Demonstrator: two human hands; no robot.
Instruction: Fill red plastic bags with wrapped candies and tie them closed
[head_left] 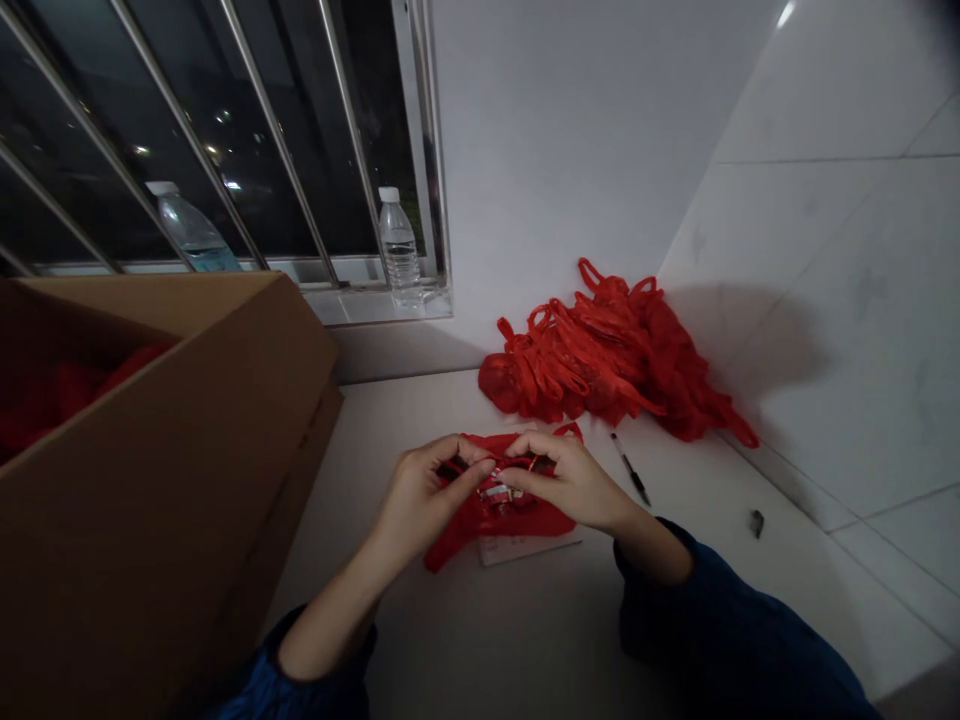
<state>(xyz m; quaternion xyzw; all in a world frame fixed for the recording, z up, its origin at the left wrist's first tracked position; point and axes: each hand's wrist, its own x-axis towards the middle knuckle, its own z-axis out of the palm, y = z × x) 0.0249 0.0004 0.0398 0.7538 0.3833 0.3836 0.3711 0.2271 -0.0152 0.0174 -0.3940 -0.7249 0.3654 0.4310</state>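
At the centre of the frame, the left hand and right hand each pinch the top edge of a red bag, which lies on the white counter over a slip of paper. A pile of red bags sits just behind at upper right, with a pen beside the right hand. A big cardboard box fills the left side, and two bottles stand on the windowsill in the upper left.
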